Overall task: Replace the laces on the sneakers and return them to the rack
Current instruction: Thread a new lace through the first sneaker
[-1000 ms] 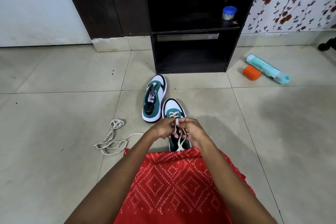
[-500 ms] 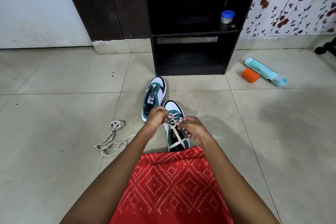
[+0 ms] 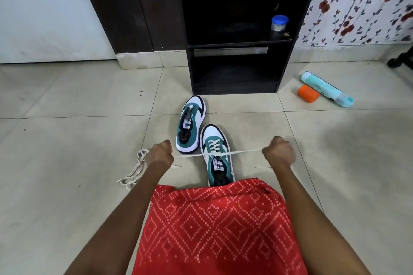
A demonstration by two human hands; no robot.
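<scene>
Two teal, white and black sneakers stand on the tiled floor before a black rack. The nearer sneaker carries a cream lace crossed through its lower eyelets. My left hand grips one end of that lace and my right hand grips the other, with the lace stretched taut sideways across the shoe. The farther sneaker has no lace in its eyelets. A loose cream lace lies bundled on the floor to the left of my left wrist.
A small jar with a blue lid sits on the rack's middle shelf. An orange cap and a teal bottle lie on the floor right of the rack. Red patterned cloth covers my lap.
My hands were together over the nearer sneaker's eyelets; they have now moved apart to either side, drawing the lace ends out taut.
</scene>
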